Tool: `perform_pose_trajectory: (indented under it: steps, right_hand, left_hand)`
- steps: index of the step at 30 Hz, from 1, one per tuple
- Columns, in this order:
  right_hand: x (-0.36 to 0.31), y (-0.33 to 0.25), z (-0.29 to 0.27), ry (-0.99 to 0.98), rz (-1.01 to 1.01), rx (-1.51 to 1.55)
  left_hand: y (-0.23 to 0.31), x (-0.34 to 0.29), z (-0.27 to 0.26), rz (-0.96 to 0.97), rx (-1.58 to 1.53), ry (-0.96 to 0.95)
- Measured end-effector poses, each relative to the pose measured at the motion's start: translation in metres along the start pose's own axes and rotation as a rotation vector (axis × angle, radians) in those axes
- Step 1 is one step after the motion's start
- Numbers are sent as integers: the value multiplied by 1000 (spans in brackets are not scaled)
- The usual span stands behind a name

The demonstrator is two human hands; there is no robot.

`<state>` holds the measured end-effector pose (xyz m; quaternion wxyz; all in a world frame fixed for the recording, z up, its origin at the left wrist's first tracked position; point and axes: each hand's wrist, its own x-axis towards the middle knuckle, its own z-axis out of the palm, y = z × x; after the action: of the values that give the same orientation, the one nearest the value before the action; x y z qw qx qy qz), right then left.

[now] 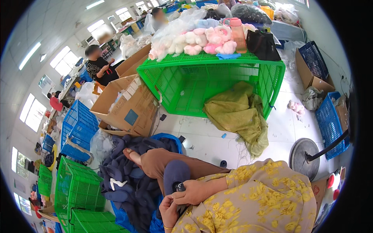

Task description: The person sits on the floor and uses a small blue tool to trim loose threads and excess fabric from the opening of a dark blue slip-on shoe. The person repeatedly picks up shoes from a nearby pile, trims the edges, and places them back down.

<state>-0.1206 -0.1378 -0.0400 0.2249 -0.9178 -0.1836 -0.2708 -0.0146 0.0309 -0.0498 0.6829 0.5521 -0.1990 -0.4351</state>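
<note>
1. In the head view, the person sits with one leg in brown trousers (155, 162) crossed over, and wears a beige top with yellow flowers (248, 198).
2. The right hand (191, 193) has its fingers bent around the lower end of a navy fabric piece (176, 173), where a small black part (179, 187) shows beside the fingers.
3. The left hand (168, 211) is together with the right hand, its fingertips meeting the right fingers; what it pinches is hidden, so one cannot tell whether it is closed on something.
4. The navy fabric piece is in front of the person, against the brown trousers, with its rounded end pointing away from the hands.
5. To the left of the hands there is a pile of navy stuffed pieces (128, 196) in a blue bag (120, 219), with a small white cloth (117, 182) on top.
6. Farther ahead, a large green crate (186, 97) lies on its side; an olive sack (237, 110) spills from it onto the white floor (279, 143).
7. On this crate stand pink plush toys (218, 37), a pink bottle (237, 37) and a black bag (262, 44).
</note>
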Motion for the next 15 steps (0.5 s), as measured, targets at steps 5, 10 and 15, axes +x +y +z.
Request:
perform_pose_trajectory:
  steps: [5,10,15]
  right_hand:
    - [7,-5,-6,213,-50,121]
    - [13,-7,-20,134,525,1076]
    - [22,0,-58,248,628,1179]
  left_hand:
    - [-14,5,5,40,97,-13]
    - [0,0,11,-26,160,3]
    - [15,1,20,-48,308,62]
